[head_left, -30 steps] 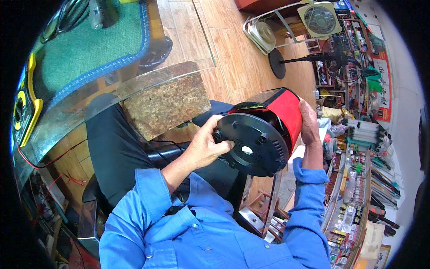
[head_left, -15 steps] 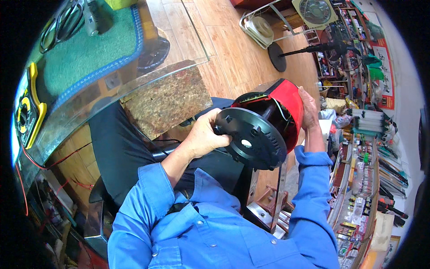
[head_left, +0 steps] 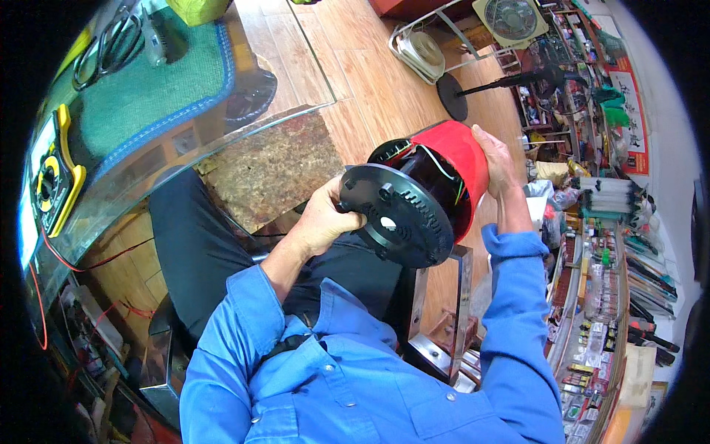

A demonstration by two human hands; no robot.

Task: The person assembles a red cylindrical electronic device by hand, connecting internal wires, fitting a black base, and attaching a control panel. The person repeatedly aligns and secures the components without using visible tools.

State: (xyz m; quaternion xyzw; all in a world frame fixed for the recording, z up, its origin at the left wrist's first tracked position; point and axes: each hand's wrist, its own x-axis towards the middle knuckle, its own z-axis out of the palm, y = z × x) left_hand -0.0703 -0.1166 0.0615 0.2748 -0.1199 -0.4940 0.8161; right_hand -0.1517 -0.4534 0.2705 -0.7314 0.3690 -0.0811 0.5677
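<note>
My left hand (head_left: pixel 325 218) is curled around the rim of the black base plate (head_left: pixel 399 218), fingers hooked over its edge at nine o'clock. My right hand (head_left: pixel 497 159) lies spread flat against the red housing (head_left: pixel 457 155), palm pressed to its far side at three o'clock. Both belong to one round appliance body, held in the air over my lap, just beside the near edge of the glass-topped table (head_left: pixel 222 140), base plate tilted toward me.

Judgement: rigid moulded plastic, moderate weight, probably heavier on the motor side. The glossy red shell looks slippery; the plate's rim and its raised feet offer the firmer hold. Loose coloured wires (head_left: pixel 451 177) show inside the gap, so the two halves should not be pulled hard apart.

Outward: a green mat (head_left: pixel 148 96) at eleven o'clock on the table, a yellow-cased meter (head_left: pixel 52 177) at nine o'clock. A square box fan (head_left: pixel 510 18) at one o'clock. At three o'clock a red rectangular wall sign (head_left: pixel 632 118); at four to five o'clock, shelves with rows of small packets (head_left: pixel 592 333), too small to tell apart.
</note>
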